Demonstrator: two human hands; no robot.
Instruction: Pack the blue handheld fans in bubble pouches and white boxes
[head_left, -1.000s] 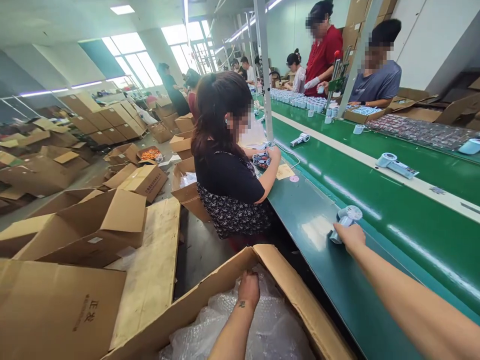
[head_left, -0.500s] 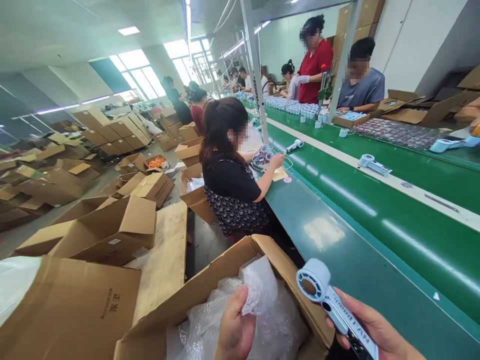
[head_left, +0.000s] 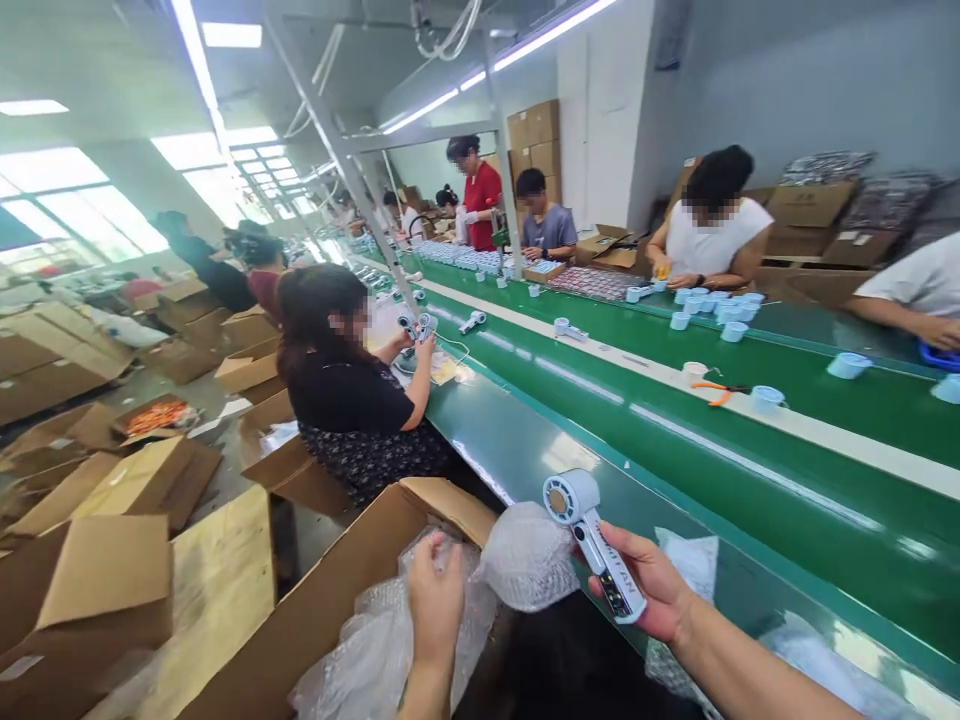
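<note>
My right hand (head_left: 652, 580) is wrapped round the handle of a light-blue handheld fan (head_left: 604, 550). Its round head points up and to the left, and lettering runs along the handle. My left hand (head_left: 436, 605) has its fingers curled at the near side of a clear bubble-wrap bag (head_left: 525, 560), which it appears to pinch; the exact grip is partly hidden. The bag reaches toward the fan, its right edge beside the fan's head and handle. Below my left hand, more bubble-wrap bags (head_left: 367, 640) lie in an open cardboard box (head_left: 300, 620).
A green conveyor belt (head_left: 675, 455) runs along the bench (head_left: 517, 440), carrying fans and blue parts. Orange-handled pliers (head_left: 720, 392) rest on the white strip. A co-worker (head_left: 345, 390) sits ahead on the left. Bubble-wrapped items (head_left: 690, 565) lie at the bench's near edge.
The view has swung right, bringing more of the belt and co-workers into sight. The bubble-wrap bag has come up out of the box toward the fan, which stays in my right hand.
</note>
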